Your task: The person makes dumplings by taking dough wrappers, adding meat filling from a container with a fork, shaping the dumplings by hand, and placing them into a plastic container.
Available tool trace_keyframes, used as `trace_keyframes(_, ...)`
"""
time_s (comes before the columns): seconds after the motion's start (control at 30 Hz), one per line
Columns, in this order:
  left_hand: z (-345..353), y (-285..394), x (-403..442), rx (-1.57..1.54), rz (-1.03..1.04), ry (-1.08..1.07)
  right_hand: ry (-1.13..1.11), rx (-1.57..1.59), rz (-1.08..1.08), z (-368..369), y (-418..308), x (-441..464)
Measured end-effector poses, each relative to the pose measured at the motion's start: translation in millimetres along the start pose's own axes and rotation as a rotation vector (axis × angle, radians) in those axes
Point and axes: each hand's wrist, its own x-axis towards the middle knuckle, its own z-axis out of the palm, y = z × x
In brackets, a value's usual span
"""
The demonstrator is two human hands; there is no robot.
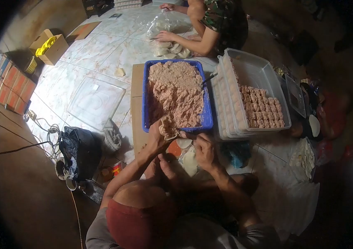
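Note:
My left hand (156, 136) is closed around a dumpling (168, 128), a pale wrapper cupped about some filling, over the near edge of the blue tub (145, 99). Pinkish minced meat (176, 89) fills most of that tub. Just to the right, my right hand (205, 150) is closed, its fingers curled around the end of a thin tool (186, 134) whose kind I cannot make out. The tool's far end points at the dumpling. Below and between my hands lie pale round wrappers (190, 161), beside an orange surface (172, 149).
Right of the tub stands a stack of clear plastic boxes (282, 89), the top one partly filled with rows of dumplings (261, 108). Ahead, another person (226, 29) handles plastic bags. A clear lid (95, 97) and a black bag (79, 147) lie to the left.

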Motion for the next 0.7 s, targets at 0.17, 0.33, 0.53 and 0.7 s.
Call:
trace_keyframes(0.17, -2, 48, -5, 0.012, 0.062, -0.067, -0.186, 0.795, 0.527, 7, 22, -23)
trace_keyframes(0.33, 9, 36, 0, 0.079, 0.206, 0.033, -0.139, 0.644, 0.337, 39, 10, -32)
trace_keyframes(0.53, -12, 50, 0, 0.366, 0.104, -0.027, -0.005, 0.246, 0.163, 6, -11, -9)
trace_keyframes(0.7, 1, 68, -6, -0.049, 0.183, 0.079, -0.177, 0.759, 0.456, 17, 6, -42)
